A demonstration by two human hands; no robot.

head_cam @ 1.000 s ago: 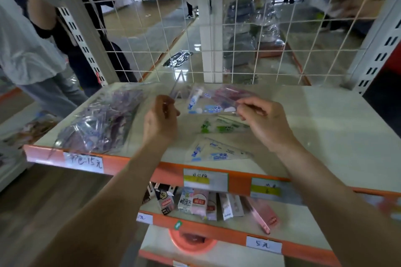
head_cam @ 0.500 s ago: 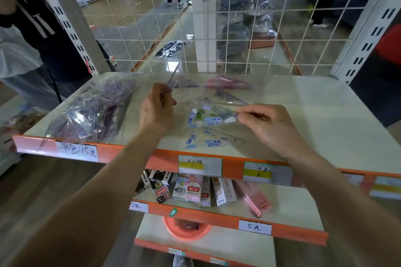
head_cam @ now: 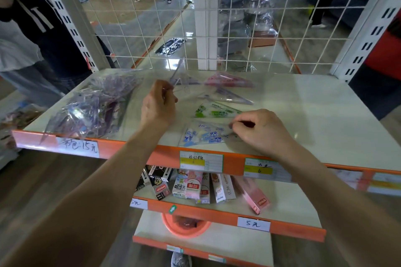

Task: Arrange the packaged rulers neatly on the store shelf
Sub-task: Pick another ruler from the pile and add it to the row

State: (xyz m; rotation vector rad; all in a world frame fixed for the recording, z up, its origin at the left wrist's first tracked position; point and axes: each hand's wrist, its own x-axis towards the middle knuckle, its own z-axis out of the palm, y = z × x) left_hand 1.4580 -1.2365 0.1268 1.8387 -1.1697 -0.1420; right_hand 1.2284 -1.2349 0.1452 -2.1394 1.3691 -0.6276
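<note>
Several packaged triangle rulers lie on the cream top shelf (head_cam: 314, 119). A blue-printed ruler pack (head_cam: 204, 134) sits nearest the front edge, and my right hand (head_cam: 260, 132) pinches its right end. Just behind it lies a green-printed ruler pack (head_cam: 214, 111). Farther back are a clear ruler pack (head_cam: 230, 96) and a pink ruler pack (head_cam: 227, 81). My left hand (head_cam: 159, 106) holds a clear purple-tinted ruler pack (head_cam: 180, 78) raised above the shelf, its tip pointing up toward the wire grid.
A big clear bag of purple items (head_cam: 93, 106) fills the shelf's left side. A white wire grid (head_cam: 238, 17) backs the shelf. Small boxes (head_cam: 191, 186) stand on the lower shelf, an orange basin (head_cam: 184, 227) below. A person (head_cam: 32, 28) stands at left.
My right hand has moved from the green-printed pack down to the blue-printed pack at the front edge. The green pack now lies flat behind it. My left hand keeps its pack raised.
</note>
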